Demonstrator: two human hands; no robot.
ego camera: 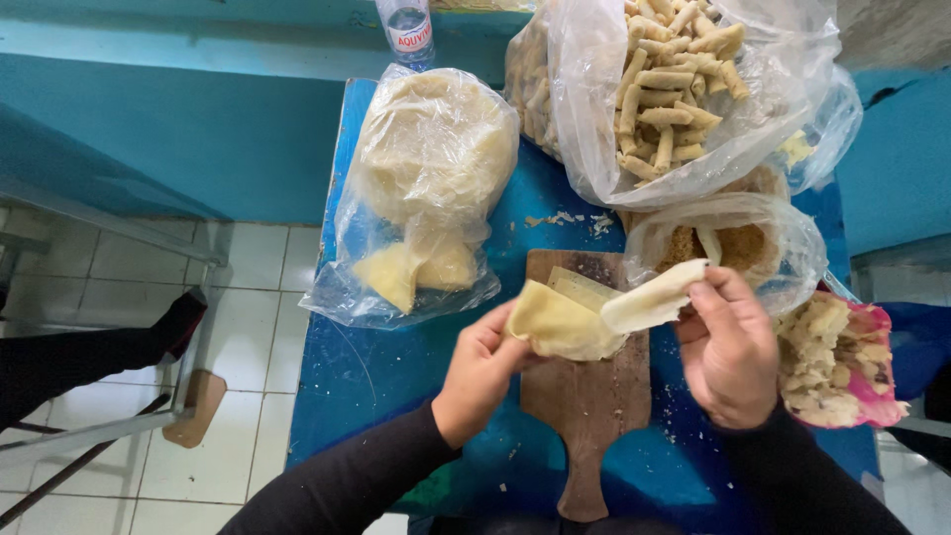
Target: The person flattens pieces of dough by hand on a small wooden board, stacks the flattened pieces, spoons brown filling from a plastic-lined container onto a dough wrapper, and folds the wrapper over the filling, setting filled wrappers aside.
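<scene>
Blue-painted bench carries several items. Large clear plastic bag of pale rolled pastry sticks at the far right. Clear plastic bag holding a stack of pale round dough sheets at the far left. Small clear bag of brown crumbs just below the sticks. Pink-lined bag of pale chunky filling at the right edge. Clear plastic water bottle beyond the bench. White tiled floor on the left.

Bare blue tabletop is left open near the front-left, beside the brown wooden paddle board. The far side is blocked by a clear plastic bag of pale dough sheets and a large clear bag of rolled pastry sticks; the right is crowded by a pink bowl of crumbly filling.
</scene>
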